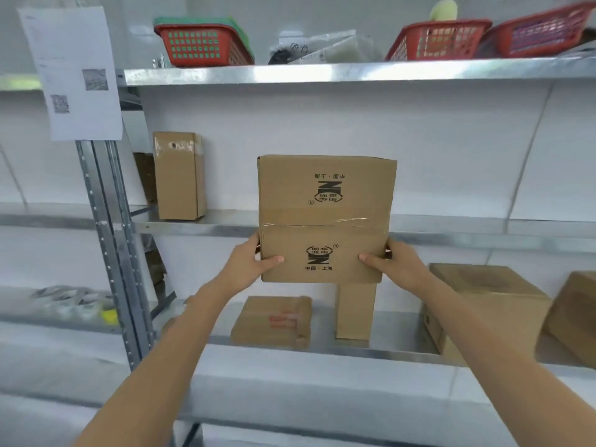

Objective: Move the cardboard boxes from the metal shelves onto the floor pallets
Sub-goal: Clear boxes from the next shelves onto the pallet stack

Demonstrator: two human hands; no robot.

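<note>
Two bare forearms reach up from the bottom edge toward the metal shelves. The left hand (250,262) grips the left side of a taped cardboard box (325,221), thumb lying on the printed face and fingers wrapped round the side; the right hand (395,266) grips the right side in the same way. The box sits at the front edge of the middle shelf (467,235), about halfway along it, its near end hanging out past that edge; whether its far end rests on the shelf cannot be told. Below and behind the hands, the lower shelf (396,350) carries a flat box (274,321) near its front edge, a narrow upright box (354,311) just right of it, a large box (483,304) further right, and another box (574,317) cut off by the right edge of the view. At the left end of the middle shelf stands a tall box (179,175), well apart from the held one. A steel upright (109,240) bears a printed paper sheet (74,72). The top shelf (322,72) holds three red baskets (203,43) and some clear plastic packets (335,48).
</note>
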